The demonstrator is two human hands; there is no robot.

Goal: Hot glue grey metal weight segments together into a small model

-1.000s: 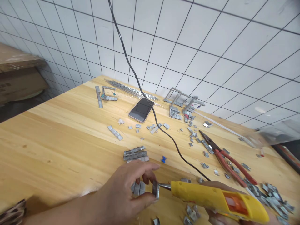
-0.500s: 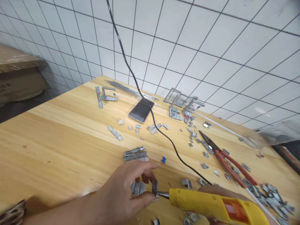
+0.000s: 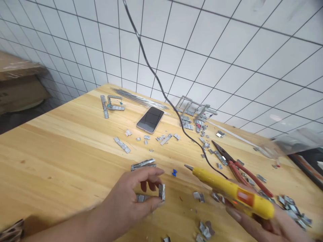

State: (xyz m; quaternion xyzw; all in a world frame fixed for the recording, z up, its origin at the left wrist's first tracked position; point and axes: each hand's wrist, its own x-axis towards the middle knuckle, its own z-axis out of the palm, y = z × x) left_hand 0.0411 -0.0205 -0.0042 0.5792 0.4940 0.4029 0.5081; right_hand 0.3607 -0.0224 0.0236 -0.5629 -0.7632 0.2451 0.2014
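Observation:
My left hand [image 3: 131, 198] pinches a small grey metal piece [image 3: 162, 192] upright between thumb and fingers. Below that hand, another grey strip [image 3: 140, 198] lies on the table, partly hidden by it. Just beyond the fingers are some long grey strips [image 3: 143, 163], and a small blue bow-shaped piece [image 3: 174, 172] lies to their right. My right hand [image 3: 262, 215] is wrapped round a yellow glue gun [image 3: 227, 188]. Its metal nozzle points up and left, apart from the piece in my left hand. A black cord [image 3: 161, 84] crosses the view behind the gun.
A phone [image 3: 150, 120] lies mid-table, with a bundle of thin wires [image 3: 138, 97] behind it. Small grey frames [image 3: 186, 114] stand near the tiled wall [image 3: 191, 43]. Red-handled pliers [image 3: 234, 164] and many loose metal bits [image 3: 294, 210] lie to the right.
The glue gun has moved up and away from the grey piece, which its nozzle was touching or close to before. My left hand still holds the piece, now turned slightly.

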